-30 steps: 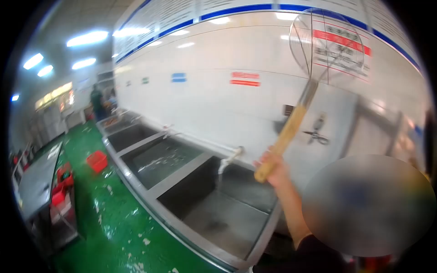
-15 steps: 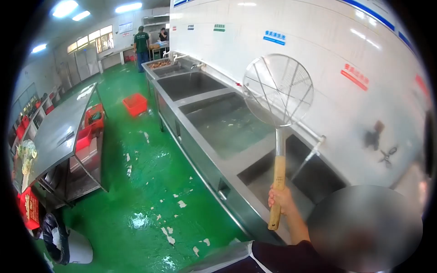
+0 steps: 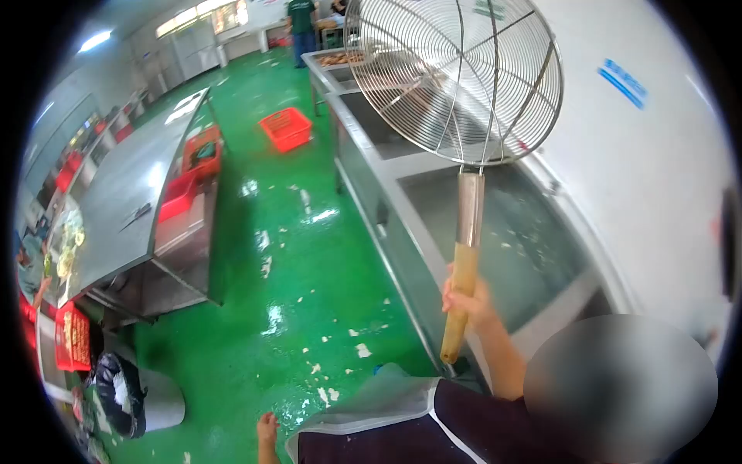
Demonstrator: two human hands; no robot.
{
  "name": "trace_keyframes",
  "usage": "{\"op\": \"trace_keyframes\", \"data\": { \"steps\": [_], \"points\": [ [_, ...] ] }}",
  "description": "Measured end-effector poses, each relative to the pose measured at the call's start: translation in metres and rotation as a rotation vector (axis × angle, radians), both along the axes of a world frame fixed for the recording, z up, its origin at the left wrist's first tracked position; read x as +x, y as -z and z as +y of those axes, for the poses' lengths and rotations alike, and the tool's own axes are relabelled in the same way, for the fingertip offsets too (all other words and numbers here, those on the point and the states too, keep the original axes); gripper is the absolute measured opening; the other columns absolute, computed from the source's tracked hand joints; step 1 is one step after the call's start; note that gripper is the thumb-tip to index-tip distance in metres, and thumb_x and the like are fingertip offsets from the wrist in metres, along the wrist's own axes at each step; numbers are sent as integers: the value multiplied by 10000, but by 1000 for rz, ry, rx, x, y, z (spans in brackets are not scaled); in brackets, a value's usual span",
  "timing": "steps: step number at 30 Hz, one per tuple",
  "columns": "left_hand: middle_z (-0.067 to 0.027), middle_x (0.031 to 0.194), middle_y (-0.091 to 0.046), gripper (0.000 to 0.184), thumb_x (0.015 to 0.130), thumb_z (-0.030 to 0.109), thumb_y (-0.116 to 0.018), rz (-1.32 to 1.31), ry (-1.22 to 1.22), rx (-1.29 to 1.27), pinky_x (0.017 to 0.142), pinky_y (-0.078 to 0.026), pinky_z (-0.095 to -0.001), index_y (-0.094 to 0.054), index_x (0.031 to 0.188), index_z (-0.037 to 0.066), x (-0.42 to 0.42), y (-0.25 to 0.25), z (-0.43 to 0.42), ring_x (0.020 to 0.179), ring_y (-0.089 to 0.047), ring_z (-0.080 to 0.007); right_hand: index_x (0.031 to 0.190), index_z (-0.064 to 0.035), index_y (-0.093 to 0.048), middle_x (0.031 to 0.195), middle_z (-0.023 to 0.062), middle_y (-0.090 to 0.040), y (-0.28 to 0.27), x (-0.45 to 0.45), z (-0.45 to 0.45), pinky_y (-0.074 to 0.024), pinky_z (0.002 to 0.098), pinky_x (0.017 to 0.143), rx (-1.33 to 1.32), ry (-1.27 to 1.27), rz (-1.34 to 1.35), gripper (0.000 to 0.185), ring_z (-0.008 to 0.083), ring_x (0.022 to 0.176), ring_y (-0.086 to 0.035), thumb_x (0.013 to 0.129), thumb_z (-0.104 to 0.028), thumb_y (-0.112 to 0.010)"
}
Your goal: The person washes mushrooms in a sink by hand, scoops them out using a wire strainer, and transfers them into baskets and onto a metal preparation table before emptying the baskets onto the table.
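My right hand (image 3: 469, 300) is closed round the wooden handle (image 3: 464, 267) of a large round wire skimmer. The skimmer's mesh bowl (image 3: 417, 85) is raised at the top of the view, in front of the row of sinks. Below and behind it lies a steel sink basin (image 3: 502, 224) holding water with small pale bits in it. Low in the view, my left hand (image 3: 267, 425) hangs over the green floor beside the apron (image 3: 363, 414), its fingers curled in with nothing visible in them.
A steel table (image 3: 124, 201) stands at the left, with red baskets (image 3: 178, 195) on its lower shelf. Another red basket (image 3: 286, 129) sits on the wet floor. A lined bin (image 3: 162, 398) is at the lower left. A person in green (image 3: 301, 23) stands far back; another person is at the left edge.
The view has swung left and down along the sinks. The skimmer, still in my right hand, now appears larger and higher than half a second ago. My left hand has come into view.
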State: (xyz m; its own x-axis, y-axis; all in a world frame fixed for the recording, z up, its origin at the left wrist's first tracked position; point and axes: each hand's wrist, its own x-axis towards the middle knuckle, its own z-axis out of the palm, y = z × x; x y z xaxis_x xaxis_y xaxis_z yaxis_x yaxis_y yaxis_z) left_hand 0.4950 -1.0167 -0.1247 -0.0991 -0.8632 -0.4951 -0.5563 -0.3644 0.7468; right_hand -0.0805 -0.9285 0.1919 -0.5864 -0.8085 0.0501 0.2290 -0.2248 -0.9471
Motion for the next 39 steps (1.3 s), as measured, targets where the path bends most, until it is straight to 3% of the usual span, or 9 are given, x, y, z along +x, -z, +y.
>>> {"op": "trace_keyframes", "data": {
  "steps": [3,12,17,21,22,27,32,35,39],
  "points": [
    [-105,856,-593,289,830,147,-528,133,-188,149,583,-482,-278,-523,1057,-31,39,99,-19,705,-573,-165,997,-18,-430,619,27,-464,2,-14,-110,-404,238,434,131,-70,-77,247,110,471,-477,779,-41,-543],
    [-91,718,-578,174,827,164,-508,-19,-584,478,529,-462,-300,-551,860,-1,-5,94,-176,645,-571,-174,991,-2,-421,597,34,-441,65,-66,-420,-383,241,360,275,160,-33,270,113,406,-444,747,-25,-535],
    [-86,660,-561,174,828,174,-498,-61,-446,424,498,-447,-307,-544,786,11,-28,100,-379,601,-561,-175,1013,-1,-414,618,33,-437,39,-120,-553,-386,243,363,280,338,28,287,112,415,-446,752,-30,-529],
    [-82,613,-548,196,829,181,-491,-250,8,-102,473,-434,-312,-538,727,21,-54,140,-654,565,-554,-176,1031,2,-408,667,32,-442,2,-169,-642,-386,233,381,191,491,211,276,99,435,-437,773,-7,-504],
    [-64,627,-527,183,829,170,-492,-55,-160,-75,461,-403,-298,-552,781,4,-129,36,-723,535,-505,-148,1034,2,-407,675,31,-443,-3,-182,-662,-388,230,390,183,535,232,275,97,440,-437,775,-6,-501],
    [-27,775,-565,250,847,164,-512,363,-264,-251,542,-420,-249,-530,1032,-4,-287,0,-1016,610,-503,-111,1041,-10,-409,697,28,-444,-5,-249,-788,-396,216,434,95,649,284,267,89,462,-437,788,0,-494],
    [-31,756,-565,257,826,201,-542,362,120,-97,578,-447,-268,-557,1009,21,-397,32,-1081,644,-514,-110,1037,-14,-409,709,28,-450,-1,-319,-929,-400,221,443,36,665,241,258,88,476,-450,796,15,-494],
    [-39,779,-596,261,829,247,-541,-97,605,33,620,-457,-287,-579,978,36,-406,30,-1100,699,-544,-137,1032,-12,-415,708,28,-453,-2,-352,-1015,-401,223,438,28,624,179,254,88,483,-457,793,11,-501],
    [-29,733,-560,208,836,230,-523,-58,187,378,571,-428,-276,-558,925,45,-419,32,-1162,647,-512,-127,1045,-9,-423,707,31,-460,-2,-407,-1124,-398,224,434,59,624,123,275,87,480,-454,786,6,-513]
  ]
}}
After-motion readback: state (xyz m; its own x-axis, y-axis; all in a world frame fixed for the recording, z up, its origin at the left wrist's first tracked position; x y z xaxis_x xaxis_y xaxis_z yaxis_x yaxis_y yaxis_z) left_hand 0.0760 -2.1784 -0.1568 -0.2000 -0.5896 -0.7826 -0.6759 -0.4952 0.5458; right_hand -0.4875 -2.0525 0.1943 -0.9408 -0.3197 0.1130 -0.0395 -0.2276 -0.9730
